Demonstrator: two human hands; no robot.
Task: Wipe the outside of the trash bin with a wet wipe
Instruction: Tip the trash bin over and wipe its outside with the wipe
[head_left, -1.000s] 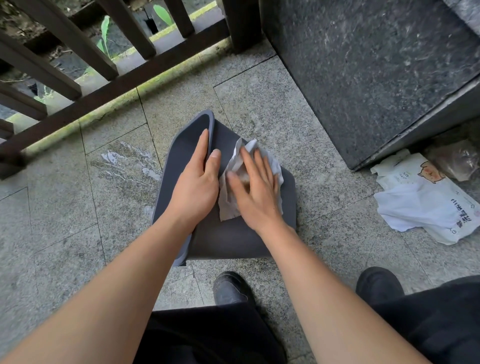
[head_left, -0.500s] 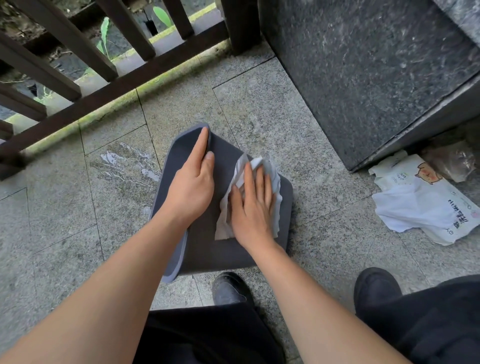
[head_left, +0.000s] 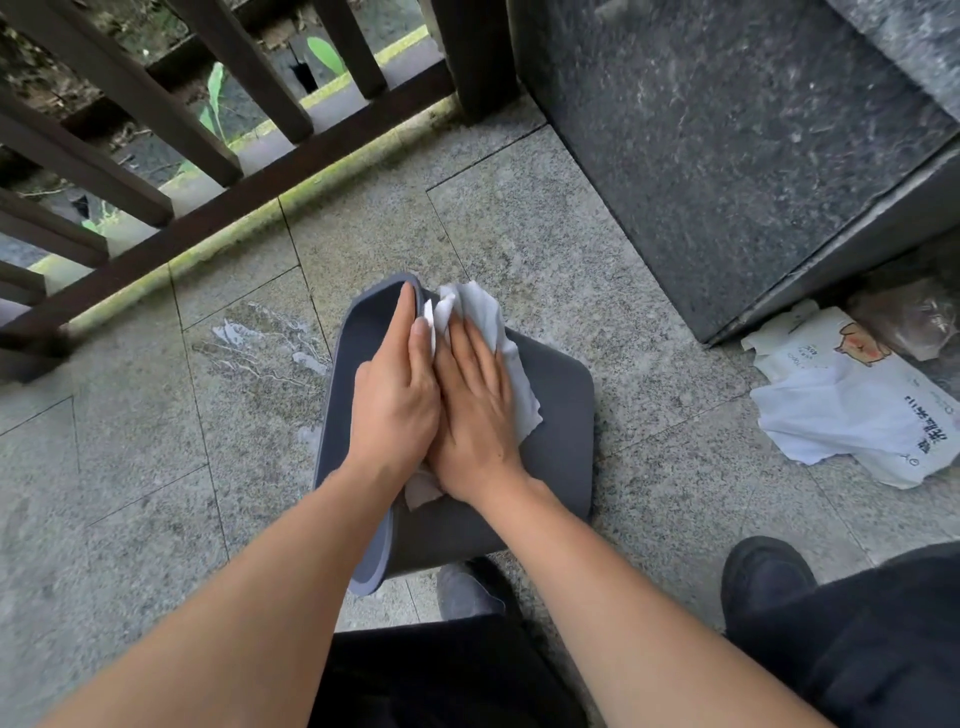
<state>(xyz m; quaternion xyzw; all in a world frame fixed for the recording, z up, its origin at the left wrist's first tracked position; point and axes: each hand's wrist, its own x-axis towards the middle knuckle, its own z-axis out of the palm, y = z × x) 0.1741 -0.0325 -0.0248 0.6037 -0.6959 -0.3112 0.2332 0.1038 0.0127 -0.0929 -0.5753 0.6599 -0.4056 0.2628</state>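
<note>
A dark grey trash bin (head_left: 561, 447) lies on its side on the stone floor, its open rim facing left. My left hand (head_left: 397, 395) rests on the rim's upper edge, fingers laid over it, holding the bin steady. My right hand (head_left: 475, 410) lies flat on the bin's upturned side, pressing a crumpled white wet wipe (head_left: 493, 332) against it. The wipe sticks out beyond my fingertips and below my wrist. The two hands touch side by side.
A dark wooden railing (head_left: 218, 208) runs along the far left. A dark stone block (head_left: 727, 156) stands at the right. A white wipe packet (head_left: 857, 410) lies on the floor beside it. A wet patch (head_left: 254, 343) marks the tiles left of the bin. My shoes (head_left: 763, 577) are near the bin.
My right hand has slid the wipe up and left across the bin's side until it meets my left hand. The bin has tilted slightly under my left hand.
</note>
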